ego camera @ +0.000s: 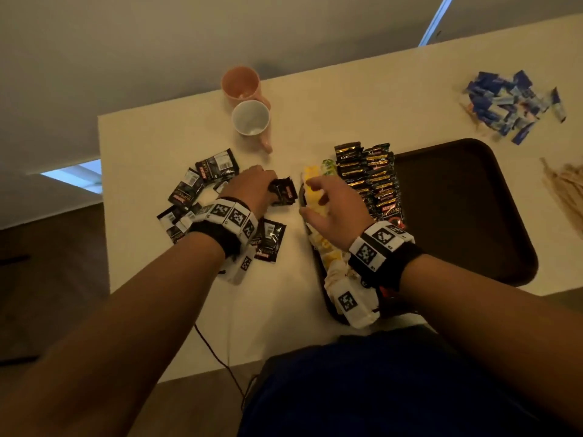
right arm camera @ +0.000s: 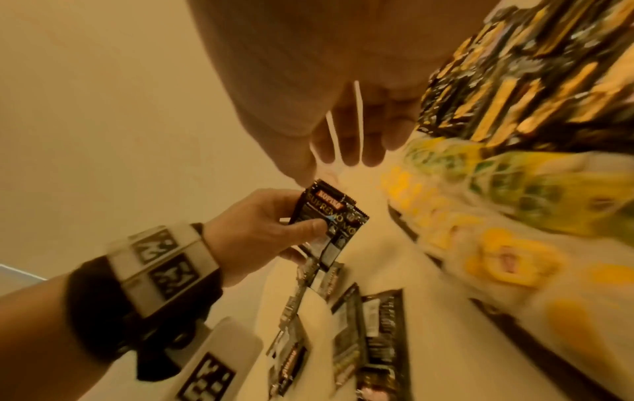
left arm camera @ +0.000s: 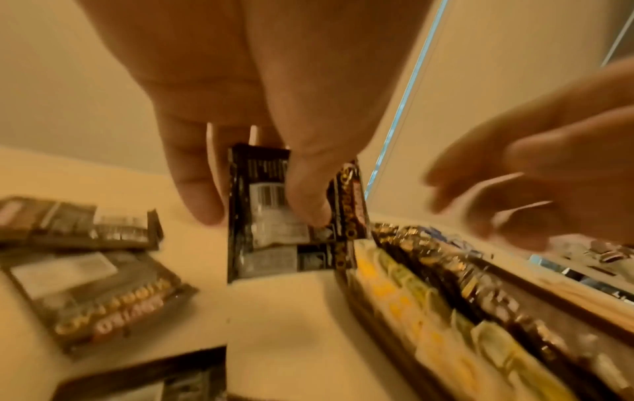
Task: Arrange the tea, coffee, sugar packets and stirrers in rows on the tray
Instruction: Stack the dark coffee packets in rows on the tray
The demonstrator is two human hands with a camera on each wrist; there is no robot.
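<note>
My left hand (ego camera: 252, 189) pinches a small stack of black coffee packets (ego camera: 284, 190) (left arm camera: 274, 217) (right arm camera: 326, 219) above the table, just left of the dark tray (ego camera: 467, 209). My right hand (ego camera: 331, 206) hovers over the tray's left edge with fingers spread and relaxed, holding nothing. Under it runs a row of yellow tea packets (ego camera: 314, 187) (right arm camera: 497, 255) with green-yellow packets (right arm camera: 514, 173) beside them. A row of black and gold coffee packets (ego camera: 375, 181) (left arm camera: 480, 285) lies to their right on the tray. More black coffee packets (ego camera: 202, 184) lie loose on the table by my left wrist.
A pink mug (ego camera: 241, 83) and a white mug (ego camera: 251, 118) stand at the table's far edge. Blue sugar packets (ego camera: 511, 105) are heaped at the far right, with wooden stirrers (ego camera: 564, 190) at the right edge. A cable (ego camera: 214, 351) hangs off the near edge.
</note>
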